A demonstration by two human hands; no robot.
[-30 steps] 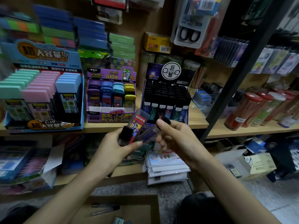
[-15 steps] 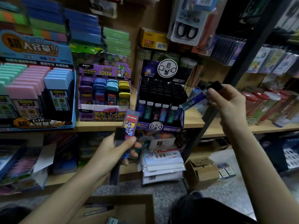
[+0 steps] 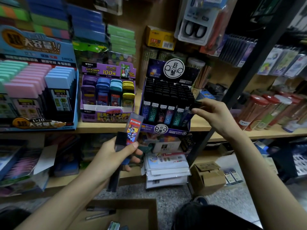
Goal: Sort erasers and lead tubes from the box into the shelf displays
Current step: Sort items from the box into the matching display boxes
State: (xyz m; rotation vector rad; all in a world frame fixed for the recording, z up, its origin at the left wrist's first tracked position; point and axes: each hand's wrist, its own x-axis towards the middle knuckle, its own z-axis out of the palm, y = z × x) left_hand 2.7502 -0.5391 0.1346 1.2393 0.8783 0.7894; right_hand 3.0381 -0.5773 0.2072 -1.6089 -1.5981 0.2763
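Gripping in the left hand (image 3: 113, 153), fingers clenched, a red-labelled lead tube (image 3: 133, 128) and a black-capped lead tube (image 3: 120, 141), both sticking up above the thumb; pinching a third lead tube (image 3: 196, 104) by its black cap in the right hand (image 3: 214, 117) fingers, at the front right corner of the dark display (image 3: 166, 90) just left of them; lying well below both, cardboard box (image 3: 137, 211).

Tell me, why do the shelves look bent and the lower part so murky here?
Head view: the wide-angle lens bows the wooden shelf and slants the black post; head view: dim light muddies the lower shelves; the left edge smears, while the red-labelled lead tube in the left hand reads sharp.
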